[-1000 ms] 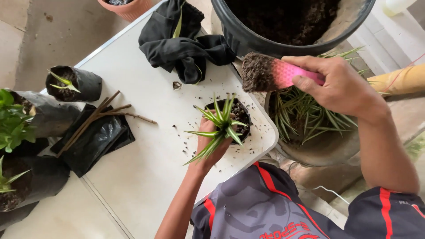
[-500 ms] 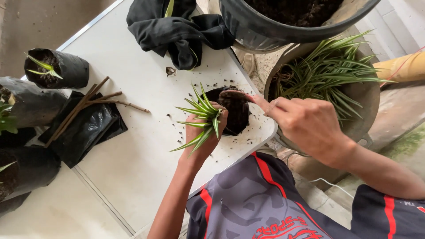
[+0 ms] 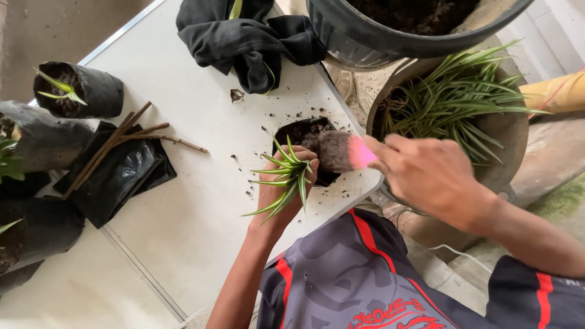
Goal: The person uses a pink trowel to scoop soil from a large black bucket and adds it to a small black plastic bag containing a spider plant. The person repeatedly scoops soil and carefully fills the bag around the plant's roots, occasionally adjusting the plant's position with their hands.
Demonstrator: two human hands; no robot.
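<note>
I am seeing the left hand wrapping around a small spiky green plant, fingers clamped on its base and holding it against the near rim of a small black grow bag. The bag is sitting on the white worktop, close to its right edge, with loose crumbs of soil lying around it.

The right hand is gripping a pink scoop, fingers closed tight on the handle. The scoop's soil-laden front is hanging over the bag's mouth, blurred, so I cannot tell whether it is touching the rim.

Beyond the worktop's edge, a round pot of long green leaves is standing just behind the right hand, and a large black tub of soil is sitting above it.

A crumpled black cloth is lying at the far end of the worktop. To the left, a bundle of brown sticks is resting across a flat black bag. A filled bag with a small shoot is lying on its side nearby.
</note>
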